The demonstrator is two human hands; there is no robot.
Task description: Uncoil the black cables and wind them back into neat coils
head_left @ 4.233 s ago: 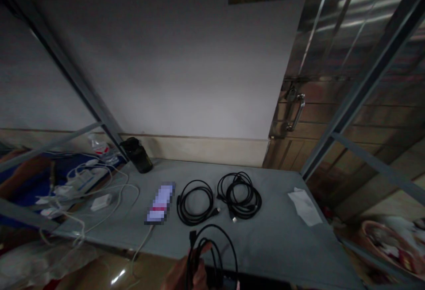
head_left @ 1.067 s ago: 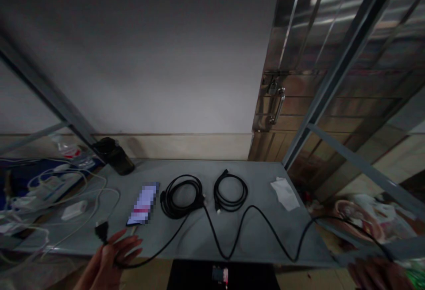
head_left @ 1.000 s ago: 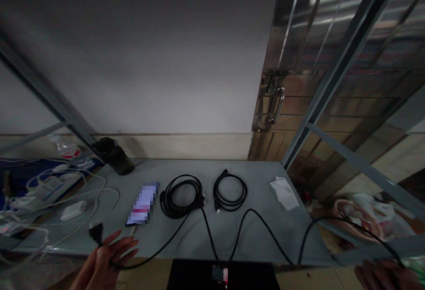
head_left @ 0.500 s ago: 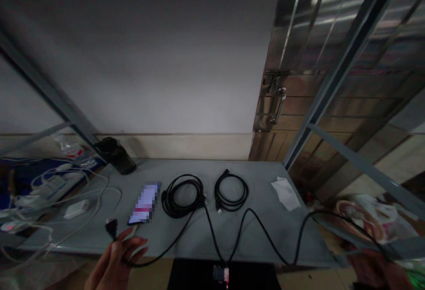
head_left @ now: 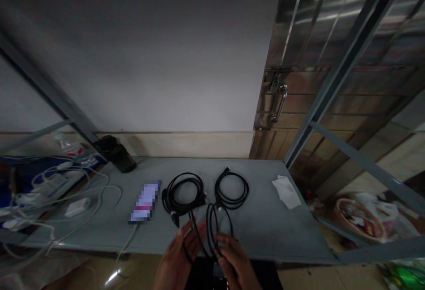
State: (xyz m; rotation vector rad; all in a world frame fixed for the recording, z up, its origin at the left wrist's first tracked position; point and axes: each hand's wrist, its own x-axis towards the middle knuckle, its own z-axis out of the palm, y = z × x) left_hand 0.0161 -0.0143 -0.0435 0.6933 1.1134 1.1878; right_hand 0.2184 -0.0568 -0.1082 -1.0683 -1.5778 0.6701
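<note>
Both hands are close together at the near edge of the grey tabletop [head_left: 262, 237], with a black power cable [head_left: 212, 228] gathered in loops between them. My left hand [head_left: 181, 254] is curled around part of this cable, and its dark plug [head_left: 175, 218] sticks out past the fingertips. Closed on the looped strands, my right hand [head_left: 234, 257] is just beside the left. Beyond the hands lie two coiled black cables, a thicker coil [head_left: 166, 199] on the left and a smaller coil [head_left: 246, 192] on the right. The lower part of the held cable is partly hidden by my hands.
A lit phone [head_left: 145, 201] with a white cord lies left of the coils. Further left are a white adapter [head_left: 78, 206], tangled white cords, and a dark cup [head_left: 119, 157]. White paper [head_left: 286, 191] lies at right. Metal posts [head_left: 345, 64] frame the table.
My hands have come from far apart to the table's middle. The cable stretched between them is now folded into loops. The left hand's plug has moved right, beside the thicker coil.
</note>
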